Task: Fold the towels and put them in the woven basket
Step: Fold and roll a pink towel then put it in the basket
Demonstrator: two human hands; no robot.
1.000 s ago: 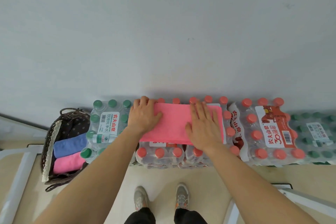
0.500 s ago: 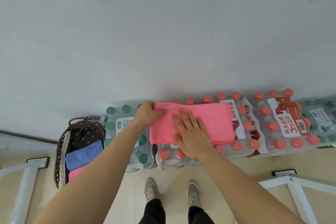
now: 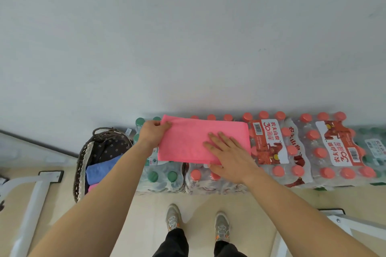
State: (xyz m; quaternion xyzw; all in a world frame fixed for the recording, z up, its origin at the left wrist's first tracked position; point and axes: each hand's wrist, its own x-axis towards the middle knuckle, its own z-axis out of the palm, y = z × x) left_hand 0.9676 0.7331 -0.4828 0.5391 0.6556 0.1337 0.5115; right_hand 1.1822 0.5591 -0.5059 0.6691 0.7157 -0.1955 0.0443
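A folded pink towel [image 3: 194, 137] lies flat on top of shrink-wrapped packs of water bottles. My left hand [image 3: 152, 132] pinches the towel's far left corner. My right hand [image 3: 229, 156] lies flat, fingers spread, on the towel's near right part. A dark woven basket [image 3: 83, 158] stands on the floor to the left. Inside it a folded blue towel [image 3: 100, 170] and part of a pink towel [image 3: 93, 187] show; my left forearm hides the rest.
Red-capped bottle packs [image 3: 292, 148] run along the grey wall [image 3: 188, 37] to the right; a green-capped pack [image 3: 163, 177] sits beside the basket. White metal frames [image 3: 33, 198] stand on the floor at left and right [image 3: 355, 227]. My shoes [image 3: 173, 217] are below.
My view has shifted left, so the packs and basket sit further right in frame. My left hand went from lying flat on the towel to pinching its left corner. My right hand slid left along it.
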